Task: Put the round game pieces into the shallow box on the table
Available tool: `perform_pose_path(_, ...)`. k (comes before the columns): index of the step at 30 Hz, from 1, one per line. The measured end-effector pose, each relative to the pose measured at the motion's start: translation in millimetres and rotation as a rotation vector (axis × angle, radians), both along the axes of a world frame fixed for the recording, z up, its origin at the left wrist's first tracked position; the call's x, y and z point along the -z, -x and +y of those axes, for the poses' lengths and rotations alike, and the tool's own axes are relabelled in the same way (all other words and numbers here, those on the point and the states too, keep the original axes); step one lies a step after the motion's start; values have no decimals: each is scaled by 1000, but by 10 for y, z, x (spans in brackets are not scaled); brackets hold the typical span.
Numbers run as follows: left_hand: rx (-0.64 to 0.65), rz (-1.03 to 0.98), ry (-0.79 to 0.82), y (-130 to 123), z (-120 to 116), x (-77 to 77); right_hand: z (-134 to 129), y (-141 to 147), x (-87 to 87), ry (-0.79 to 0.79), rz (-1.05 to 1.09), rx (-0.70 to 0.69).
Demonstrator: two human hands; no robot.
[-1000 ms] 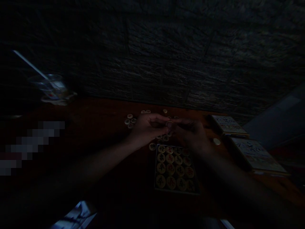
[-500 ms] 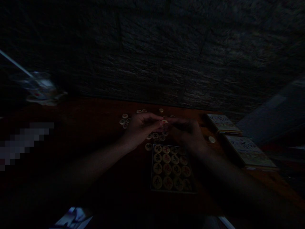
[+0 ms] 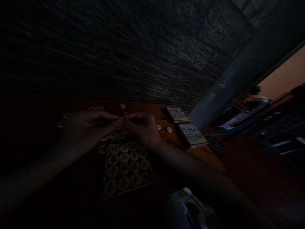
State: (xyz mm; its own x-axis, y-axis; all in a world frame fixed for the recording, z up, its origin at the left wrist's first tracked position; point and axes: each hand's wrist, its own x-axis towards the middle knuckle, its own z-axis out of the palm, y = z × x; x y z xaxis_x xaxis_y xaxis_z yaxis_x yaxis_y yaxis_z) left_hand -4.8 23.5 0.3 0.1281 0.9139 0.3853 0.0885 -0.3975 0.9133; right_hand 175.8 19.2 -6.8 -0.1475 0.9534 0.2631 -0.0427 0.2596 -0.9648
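Observation:
My left hand [image 3: 88, 125] and my right hand [image 3: 144, 127] meet fingertip to fingertip above the table, both closed in a pinch. A small round Chinese chess piece is between them, now mostly hidden by the fingers. Just below the hands sits a square box [image 3: 104, 178] holding rows of round pale pieces [image 3: 124, 168] with red or black characters. More loose pieces [image 3: 113, 135] lie between the hands and the box, partly covered by my fingers. One piece [image 3: 103, 149] rests at the box's upper left corner.
Two boxes with printed lids [image 3: 177, 114] [image 3: 193, 134] lie at the right of the wooden table. Two blank-topped pieces [image 3: 169, 129] [image 3: 158, 127] are near my right hand. A stone wall [image 3: 152, 57] rises behind. Another person [image 3: 256, 93] is far right. The scene is dark.
The view has turned right, so the table things sit further left. My hands stay pinched together; the red-marked piece visible before is now covered by fingers. A second blank-topped piece shows beside my right hand.

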Motion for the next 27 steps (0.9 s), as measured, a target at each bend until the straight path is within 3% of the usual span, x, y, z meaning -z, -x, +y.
perform_pose_path(6, 102, -78, 1, -23, 16, 62, -77, -1, -103, 4, 37, 20)
perform_pose_path(14, 202, -293, 196, -26, 45, 37, -42, -14, -101, 6, -10, -5)
perform_pose_path(27, 184, -94, 80, -48, 41, 80, -40, -15, -92, 62, 15, 80)
